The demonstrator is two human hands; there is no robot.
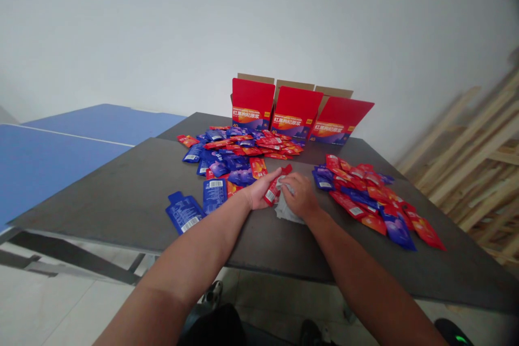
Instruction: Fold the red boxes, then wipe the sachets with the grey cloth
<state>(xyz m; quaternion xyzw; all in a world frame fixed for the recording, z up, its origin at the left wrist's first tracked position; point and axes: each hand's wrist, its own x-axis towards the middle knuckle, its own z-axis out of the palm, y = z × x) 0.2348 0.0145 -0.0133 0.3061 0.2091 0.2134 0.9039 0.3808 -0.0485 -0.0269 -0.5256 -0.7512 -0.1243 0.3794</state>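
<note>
A red pouch (272,191) with a barcode lies in my left hand (259,190), whose fingers are closed around its side. My right hand (300,194) grips a crumpled grey-white cloth (286,211) and presses it against the pouch. Just beyond and left of my hands spreads a heap of red and blue pouches (239,162). Nearest my left forearm, a single blue pouch (184,213) lies flat. A second pile of red and blue pouches (360,189) sits to the right of my right hand.
Three open red cartons (253,100) stand side by side at the back of the dark table (133,189), flaps raised. A blue table (60,157) adjoins on the left. Wooden slats (466,157) lean at the right. A pale wall rises behind.
</note>
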